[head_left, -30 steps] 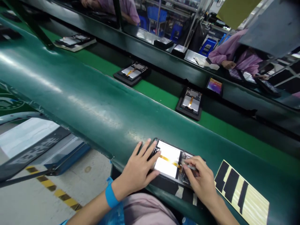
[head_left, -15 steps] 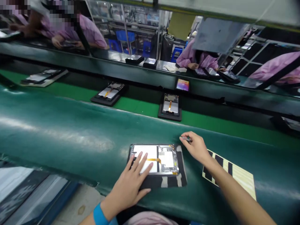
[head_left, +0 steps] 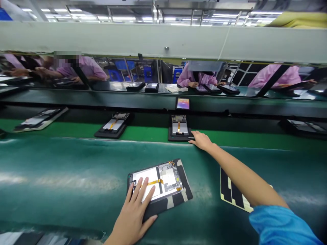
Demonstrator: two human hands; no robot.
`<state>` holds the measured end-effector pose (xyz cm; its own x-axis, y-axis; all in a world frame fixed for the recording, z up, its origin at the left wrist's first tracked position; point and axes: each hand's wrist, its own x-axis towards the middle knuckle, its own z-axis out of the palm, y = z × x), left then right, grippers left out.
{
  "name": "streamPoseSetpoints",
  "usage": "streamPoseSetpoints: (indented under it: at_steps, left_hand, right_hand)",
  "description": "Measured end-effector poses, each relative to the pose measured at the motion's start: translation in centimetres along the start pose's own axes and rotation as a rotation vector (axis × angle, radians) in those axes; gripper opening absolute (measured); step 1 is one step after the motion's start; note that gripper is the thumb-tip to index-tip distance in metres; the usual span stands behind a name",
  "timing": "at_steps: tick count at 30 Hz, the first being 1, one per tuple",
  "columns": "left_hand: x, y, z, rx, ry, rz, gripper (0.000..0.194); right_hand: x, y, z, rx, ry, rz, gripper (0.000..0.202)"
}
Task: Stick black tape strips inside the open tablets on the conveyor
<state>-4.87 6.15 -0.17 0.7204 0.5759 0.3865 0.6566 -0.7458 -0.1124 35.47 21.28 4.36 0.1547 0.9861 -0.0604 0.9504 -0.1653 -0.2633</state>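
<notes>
Spreading its fingers without grasping, the left hand [head_left: 134,211] lies on the near tablet [head_left: 163,183], where light pressure serves best; beyond that tablet, a black tray [head_left: 176,139] adjoins the right hand [head_left: 201,140], whose grip is unclear.

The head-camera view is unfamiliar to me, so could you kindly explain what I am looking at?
There is no machine here: these are a person's own bare hands, seen from a camera worn on the head, looking forward and down. The left hand lies flat on an opened tablet, which rests on a black pad on the green work surface. The right hand reaches to the edge of a second tray; a thin grey item shows between finger and thumb, though its grip is unclear. A sheet with black strips lies partly under the right forearm.
</notes>
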Motion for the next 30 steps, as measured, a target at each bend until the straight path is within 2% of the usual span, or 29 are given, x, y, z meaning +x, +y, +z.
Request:
streamPoseSetpoints:
  at_steps: [4, 8, 11, 16, 20, 24, 30]
  left_hand:
    - [0.1, -0.1, 0.0, -0.008, 0.000, 0.008, 0.079]
    - [0.0, -0.2, 0.0, -0.001, 0.011, 0.014, 0.080]
    - [-0.1, -0.2, 0.1, 0.000, 0.017, 0.019, 0.080]
    - [-0.1, -0.2, -0.1, -0.003, -0.002, 0.008, 0.079]
    - [-0.1, 0.0, -0.3, 0.028, -0.017, 0.008, 0.080]
    - [-0.4, 0.0, -0.2, 0.031, -0.067, -0.001, 0.081]
    - [0.0, 0.2, 0.5, -0.019, -0.077, -0.054, 0.083]
  right_hand:
    - [0.2, 0.8, 0.5, 0.078, 0.027, 0.088, 0.044]
    - [0.4, 0.9, 1.1, 0.247, 0.087, 0.186, 0.046]
    - [0.9, 0.2, 1.5, 0.445, 0.124, 0.253, 0.044]
    - [2.9, -2.2, 1.9, 0.868, 0.085, 0.425, 0.018]
    - [4.5, -4.5, 1.9, 1.171, 0.079, 0.555, 0.027]
    - [5.2, -6.2, 2.2, 1.353, 0.110, 0.677, 0.038]
    - [4.7, -6.5, 2.2, 1.490, 0.164, 0.714, 0.039]
